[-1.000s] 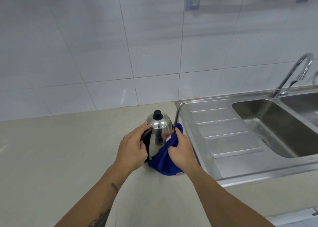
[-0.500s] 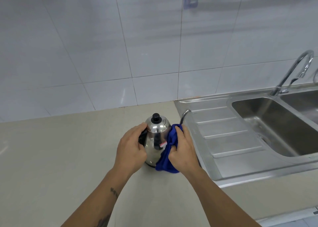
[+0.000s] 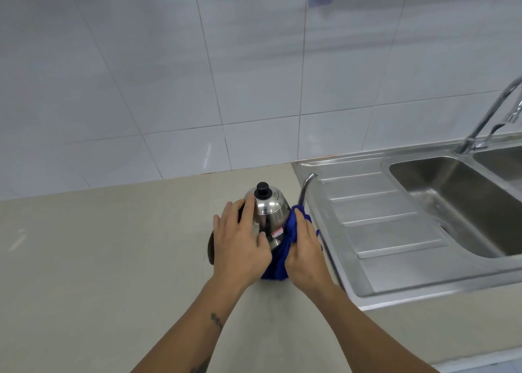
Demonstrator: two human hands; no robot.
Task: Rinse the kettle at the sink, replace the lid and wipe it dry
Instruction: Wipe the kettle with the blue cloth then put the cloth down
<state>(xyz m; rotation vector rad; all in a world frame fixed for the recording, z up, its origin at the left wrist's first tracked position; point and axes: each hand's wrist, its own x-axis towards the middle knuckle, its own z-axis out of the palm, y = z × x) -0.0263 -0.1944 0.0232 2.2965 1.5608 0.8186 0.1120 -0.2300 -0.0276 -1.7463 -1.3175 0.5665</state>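
Kettle, polished steel, lid fitted: stood on the counter beside the sink drainer. It is steadied by the flat, straight-fingered left hand; a blue cloth is gripped against it by the right hand. Judged rigid, light if emptied, slippery when wet; best taken by the handle.

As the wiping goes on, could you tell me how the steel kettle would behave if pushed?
The kettle looks polished, so probably slippery. It is tall and tapering, so may tip; the left hand steadies it.

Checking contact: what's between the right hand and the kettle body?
Head view: a blue cloth lies between the right hand and the kettle; the palm presses it against the kettle's right side.
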